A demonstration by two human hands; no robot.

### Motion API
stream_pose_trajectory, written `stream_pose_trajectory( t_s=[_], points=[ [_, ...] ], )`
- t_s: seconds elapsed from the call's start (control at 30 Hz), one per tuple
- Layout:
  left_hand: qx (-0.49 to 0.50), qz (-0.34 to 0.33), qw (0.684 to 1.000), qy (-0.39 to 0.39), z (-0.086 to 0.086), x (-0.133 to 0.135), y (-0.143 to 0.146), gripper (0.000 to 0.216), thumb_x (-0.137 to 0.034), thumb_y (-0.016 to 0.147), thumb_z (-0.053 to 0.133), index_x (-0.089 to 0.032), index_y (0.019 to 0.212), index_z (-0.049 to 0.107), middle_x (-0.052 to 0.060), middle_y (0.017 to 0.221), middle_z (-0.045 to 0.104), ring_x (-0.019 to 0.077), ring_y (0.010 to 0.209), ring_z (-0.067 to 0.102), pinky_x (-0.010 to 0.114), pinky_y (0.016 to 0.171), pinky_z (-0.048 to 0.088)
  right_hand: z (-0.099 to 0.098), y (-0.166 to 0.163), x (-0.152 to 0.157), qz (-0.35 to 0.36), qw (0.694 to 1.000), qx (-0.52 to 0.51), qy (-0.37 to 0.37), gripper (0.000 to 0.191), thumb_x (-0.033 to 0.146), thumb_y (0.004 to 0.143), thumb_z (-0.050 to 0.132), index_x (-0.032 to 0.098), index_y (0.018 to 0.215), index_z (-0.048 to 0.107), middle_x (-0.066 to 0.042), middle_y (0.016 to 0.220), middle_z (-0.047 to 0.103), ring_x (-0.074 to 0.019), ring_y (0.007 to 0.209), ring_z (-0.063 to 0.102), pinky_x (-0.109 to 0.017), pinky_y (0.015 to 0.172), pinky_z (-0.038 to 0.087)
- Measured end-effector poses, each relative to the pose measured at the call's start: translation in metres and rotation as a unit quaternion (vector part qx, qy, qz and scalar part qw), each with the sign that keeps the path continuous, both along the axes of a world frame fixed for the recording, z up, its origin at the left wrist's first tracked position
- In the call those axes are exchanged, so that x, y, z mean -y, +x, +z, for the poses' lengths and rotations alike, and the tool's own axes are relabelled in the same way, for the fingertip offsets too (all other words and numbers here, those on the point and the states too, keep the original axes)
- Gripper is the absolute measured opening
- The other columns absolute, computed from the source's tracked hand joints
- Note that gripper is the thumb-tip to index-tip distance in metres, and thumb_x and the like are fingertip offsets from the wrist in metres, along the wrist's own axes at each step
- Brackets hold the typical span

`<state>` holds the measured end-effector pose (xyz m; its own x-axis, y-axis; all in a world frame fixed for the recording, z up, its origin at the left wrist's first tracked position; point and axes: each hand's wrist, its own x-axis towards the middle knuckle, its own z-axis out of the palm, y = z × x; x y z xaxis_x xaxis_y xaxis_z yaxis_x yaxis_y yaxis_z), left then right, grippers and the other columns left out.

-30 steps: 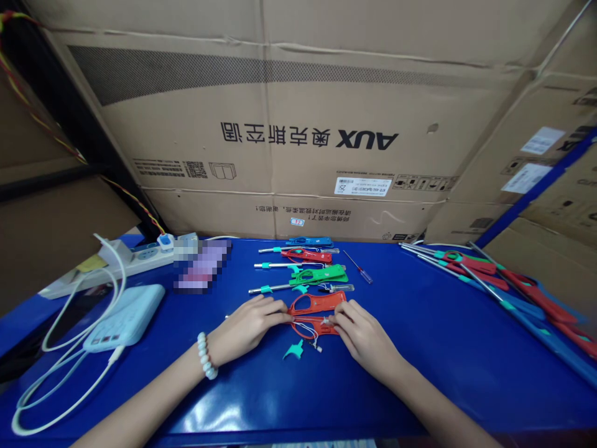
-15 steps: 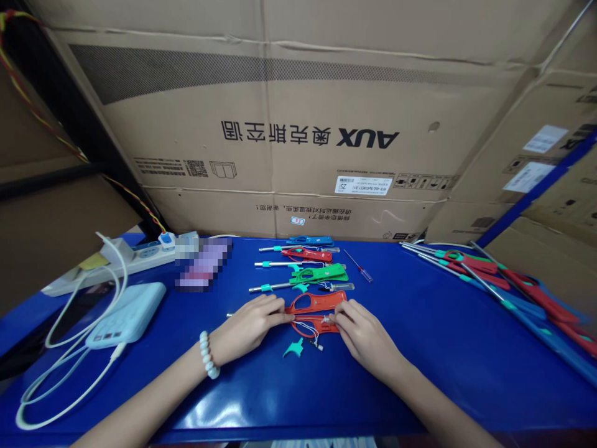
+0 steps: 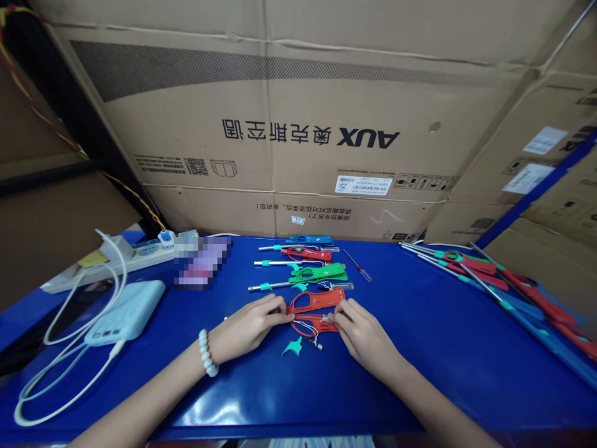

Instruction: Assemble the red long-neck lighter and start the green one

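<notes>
Two red plastic lighter-handle shells [image 3: 316, 311] lie open on the blue table [image 3: 420, 348], thin wires running between them. My left hand [image 3: 249, 326] pinches the left end of the shells, fingers closed; a bead bracelet sits on that wrist. My right hand [image 3: 361, 333] pinches the right end, fingers curled. A small teal trigger piece [image 3: 292, 347] lies loose just below the shells. Beyond them lie a green long-nosed lighter [image 3: 308, 277], a red one [image 3: 303, 254] and a blue one [image 3: 308, 240].
A small red-handled screwdriver [image 3: 358, 266] lies right of the lighters. Several long lighters [image 3: 504, 289] are piled at the right edge. A light blue power bank [image 3: 125, 318] with white cables and a power strip [image 3: 130, 255] sit left. Large cardboard boxes [image 3: 298, 124] wall the back.
Both hands stay on the red shells with only slight finger shifts. The view has drifted a little.
</notes>
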<state>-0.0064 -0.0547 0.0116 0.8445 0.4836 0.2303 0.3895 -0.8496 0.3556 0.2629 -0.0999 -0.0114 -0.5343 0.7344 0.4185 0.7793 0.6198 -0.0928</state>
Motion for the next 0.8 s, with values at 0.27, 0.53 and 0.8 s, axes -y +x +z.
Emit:
stream_pose_trajectory(
  t_s=[0.27, 0.53, 0.8],
  points=[
    [0.025, 0.019, 0.999, -0.012, -0.0041, -0.0005, 0.0006, 0.033, -0.014, 0.097, 0.032, -0.02, 0.114, 0.061, 0.008, 0.1, 0.056, 0.0163, 0.089, 0.054, 0.028, 0.08, 0.049, -0.0022, 0.0005, 0.0001, -0.006, 1.0, 0.007, 0.004, 0.017, 0.008, 0.089, 0.046, 0.017, 0.08, 0.057, -0.006, 0.081, 0.053, -0.0183, 0.075, 0.051, -0.028, 0.066, 0.043],
    [0.05, 0.029, 0.998, -0.011, -0.0072, -0.0006, 0.0021, 0.024, -0.014, 0.097, 0.036, -0.016, 0.105, 0.059, 0.006, 0.092, 0.056, 0.0157, 0.083, 0.054, 0.025, 0.073, 0.046, -0.0025, 0.0001, -0.0005, -0.003, 1.0, 0.002, 0.011, 0.021, 0.01, 0.091, 0.043, 0.017, 0.078, 0.057, -0.007, 0.08, 0.053, -0.0185, 0.072, 0.049, -0.029, 0.064, 0.043],
    [0.027, 0.022, 0.999, 0.014, -0.0065, -0.0008, 0.0027, 0.024, -0.012, 0.096, 0.035, -0.015, 0.101, 0.058, 0.006, 0.09, 0.053, 0.0155, 0.08, 0.051, 0.025, 0.071, 0.044, -0.0028, -0.0011, 0.0007, -0.002, 1.0, -0.004, 0.004, 0.026, 0.01, 0.093, 0.037, 0.016, 0.079, 0.059, -0.007, 0.08, 0.053, -0.0186, 0.073, 0.049, -0.03, 0.064, 0.044]
  ],
)
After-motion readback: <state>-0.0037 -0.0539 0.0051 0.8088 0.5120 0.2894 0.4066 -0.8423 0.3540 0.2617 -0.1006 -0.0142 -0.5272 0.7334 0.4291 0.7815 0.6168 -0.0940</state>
